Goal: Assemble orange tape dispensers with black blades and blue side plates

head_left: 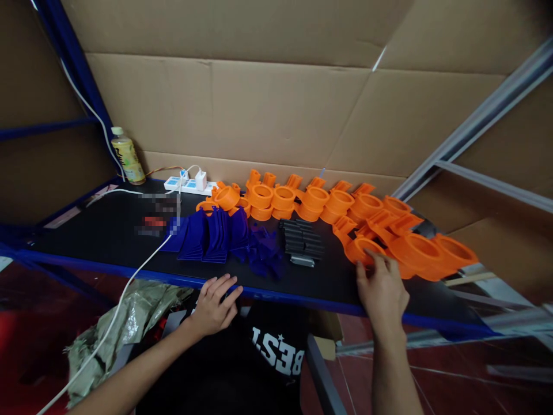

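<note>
My right hand reaches over the front of the table, its thumb and fingertips closed on the near rim of an orange plastic ring piece with a slotted arm. Resting on the blue front edge, my left hand has its fingers stretched out and holds nothing. Ahead of it are stacks of thin blue plastic plates and a loose heap of small blue pieces. Between the hands lies a pile of short black bars. More orange ring pieces stand in a row behind, some stacked.
A white power strip with plugs sits at the back, beside a yellow-labelled bottle. One white cable crosses the table's left part and hangs over the front edge. Cardboard walls and metal frame bars enclose the table.
</note>
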### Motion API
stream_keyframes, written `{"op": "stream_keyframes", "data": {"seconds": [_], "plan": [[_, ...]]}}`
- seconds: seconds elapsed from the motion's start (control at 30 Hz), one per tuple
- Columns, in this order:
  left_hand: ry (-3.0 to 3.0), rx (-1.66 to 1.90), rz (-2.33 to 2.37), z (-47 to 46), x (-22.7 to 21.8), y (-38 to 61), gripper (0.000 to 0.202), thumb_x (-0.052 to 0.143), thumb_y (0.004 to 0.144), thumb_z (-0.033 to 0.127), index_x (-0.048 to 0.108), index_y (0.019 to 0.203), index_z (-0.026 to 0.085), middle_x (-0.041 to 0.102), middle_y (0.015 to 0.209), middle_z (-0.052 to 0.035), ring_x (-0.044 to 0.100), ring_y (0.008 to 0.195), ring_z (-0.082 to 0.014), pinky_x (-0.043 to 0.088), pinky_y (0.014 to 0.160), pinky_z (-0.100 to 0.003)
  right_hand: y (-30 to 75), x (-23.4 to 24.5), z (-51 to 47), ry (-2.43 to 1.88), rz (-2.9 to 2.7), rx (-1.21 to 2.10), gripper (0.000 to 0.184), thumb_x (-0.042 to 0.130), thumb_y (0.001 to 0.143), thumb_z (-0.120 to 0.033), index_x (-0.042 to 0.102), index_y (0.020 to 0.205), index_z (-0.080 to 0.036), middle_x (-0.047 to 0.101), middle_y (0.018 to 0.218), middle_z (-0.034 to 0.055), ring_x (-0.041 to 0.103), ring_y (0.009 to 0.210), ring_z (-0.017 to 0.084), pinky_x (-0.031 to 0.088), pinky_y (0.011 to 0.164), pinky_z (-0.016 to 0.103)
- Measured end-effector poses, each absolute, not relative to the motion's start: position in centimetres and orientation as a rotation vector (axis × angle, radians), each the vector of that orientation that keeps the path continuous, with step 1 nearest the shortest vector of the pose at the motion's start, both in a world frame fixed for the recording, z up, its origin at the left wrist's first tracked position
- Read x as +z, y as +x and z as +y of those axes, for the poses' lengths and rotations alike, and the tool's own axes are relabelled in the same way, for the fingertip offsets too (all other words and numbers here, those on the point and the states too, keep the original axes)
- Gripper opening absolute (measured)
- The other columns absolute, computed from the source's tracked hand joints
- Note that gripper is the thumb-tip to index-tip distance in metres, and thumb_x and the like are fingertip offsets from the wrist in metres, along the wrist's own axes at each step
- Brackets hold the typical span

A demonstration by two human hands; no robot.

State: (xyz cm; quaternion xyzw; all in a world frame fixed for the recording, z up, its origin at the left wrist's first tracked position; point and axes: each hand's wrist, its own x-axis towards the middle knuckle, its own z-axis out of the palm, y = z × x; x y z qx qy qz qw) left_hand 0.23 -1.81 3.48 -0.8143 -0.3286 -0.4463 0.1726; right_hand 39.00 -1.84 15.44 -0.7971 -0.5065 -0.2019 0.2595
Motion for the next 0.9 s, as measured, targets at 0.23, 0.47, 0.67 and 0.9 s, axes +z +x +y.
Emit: {"op": "stream_keyframes", "data": {"seconds": [0.23, 0.47, 0.67, 0.9], "plan": [[-2.317, -1.263, -0.933, -1.82, 3.51, 0.23, 0.065, 0.063, 0.081, 0.016, 0.051, 0.145, 0.023, 0.069, 0.131, -0.0126, 0.06, 0.128, -0.028, 0.036, 0.111, -0.043, 39.18, 15.3, -1.85, -2.178, -1.375, -0.534, 0.051, 0.044, 0.097, -0.047, 0.059, 0.139, -0.022, 0.062, 0.132, 0.0134, 0.068, 0.103, 0.032, 0.052, 0.071, 0.038], [-2.326, -1.247, -0.942, -1.8, 3.43, 0.15, 0.064, 0.062, 0.082, 0.015, 0.05, 0.144, 0.024, 0.068, 0.13, -0.0132, 0.061, 0.126, -0.0284, 0.035, 0.111, -0.044, 38.81, 15.71, -1.98, -2.21, -1.355, -0.492, 0.056, 0.046, 0.097, -0.049, 0.053, 0.146, -0.023, 0.061, 0.135, 0.0137, 0.068, 0.106, 0.034, 0.053, 0.071, 0.039], [-2.328, -1.249, -0.943, -1.82, 3.47, 0.16, 0.063, 0.063, 0.081, 0.016, 0.051, 0.143, 0.023, 0.068, 0.131, -0.0134, 0.061, 0.127, -0.0281, 0.036, 0.111, -0.043, 38.76, 15.67, -2.01, -2.211, -1.342, -0.483, 0.058, 0.047, 0.096, -0.05, 0.051, 0.148, -0.024, 0.06, 0.136, 0.0136, 0.068, 0.106, 0.034, 0.053, 0.071, 0.04], [-2.326, -1.266, -0.947, -1.88, 3.52, 0.23, 0.062, 0.064, 0.08, 0.016, 0.054, 0.141, 0.023, 0.069, 0.13, -0.0133, 0.06, 0.127, -0.0282, 0.036, 0.11, -0.043, 38.76, 15.44, -1.98, -2.198, -1.337, -0.495, 0.057, 0.047, 0.096, -0.051, 0.052, 0.147, -0.025, 0.059, 0.137, 0.013, 0.067, 0.107, 0.033, 0.053, 0.071, 0.039]]}}
